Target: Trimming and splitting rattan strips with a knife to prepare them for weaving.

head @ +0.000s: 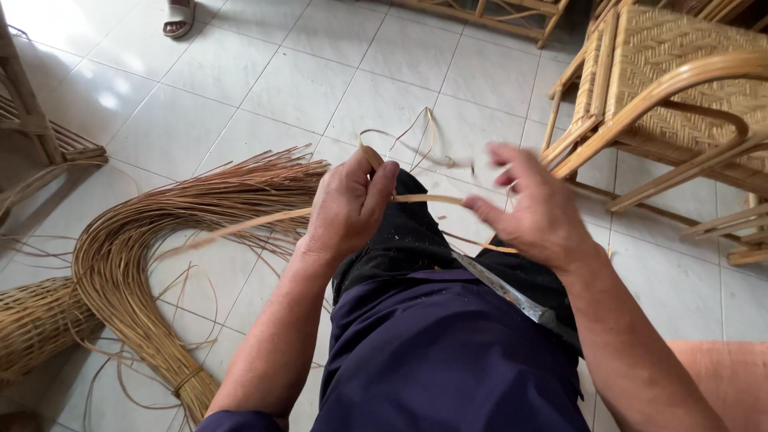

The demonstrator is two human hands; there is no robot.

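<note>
My left hand (349, 204) pinches a long thin rattan strip (240, 226) that trails off to the left over the floor. My right hand (534, 210) hovers just right of it, fingers spread and blurred, touching the strip's short end (428, 198) at the fingertips. Both hands are above my lap, which is covered by dark purple cloth (432, 352) and a black piece (404, 240). A long metal blade (502, 290) lies across my lap under my right wrist.
A large tied bundle of rattan strips (136, 264) curves over the white tiled floor at left, next to a woven basket (36, 324). A woven rattan chair (680, 88) stands at right. Loose strips (416, 144) lie ahead. A person's sandalled foot (179, 18) is at top left.
</note>
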